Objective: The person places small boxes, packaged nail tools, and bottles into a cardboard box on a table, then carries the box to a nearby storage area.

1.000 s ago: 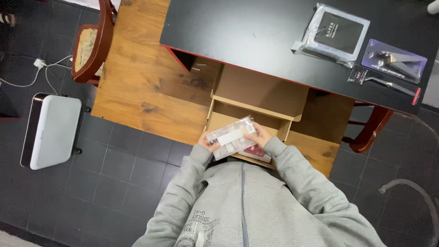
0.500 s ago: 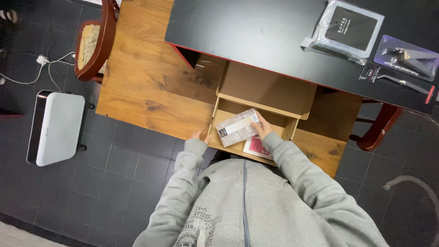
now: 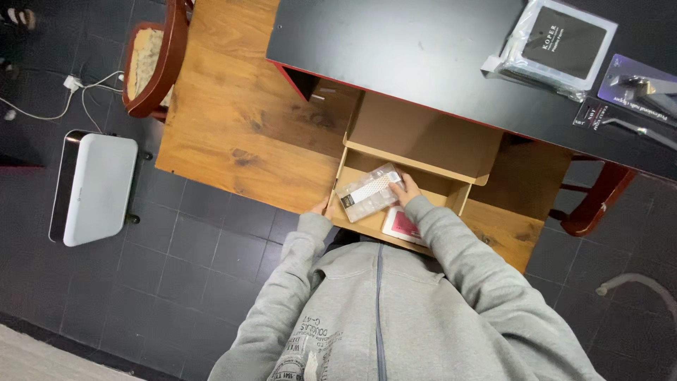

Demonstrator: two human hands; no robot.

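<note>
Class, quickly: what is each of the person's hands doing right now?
Left hand: at the edge of the cardboard box; grip cannot be told.
Right hand: closed on the clear plastic packet over the box.

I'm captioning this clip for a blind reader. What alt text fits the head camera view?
Seen from above, a person in a grey hoodie holds a clear plastic packet over an open cardboard box on a wooden table, right hand on the packet, left hand at the box's edge. A pink card lies in the box.
</note>
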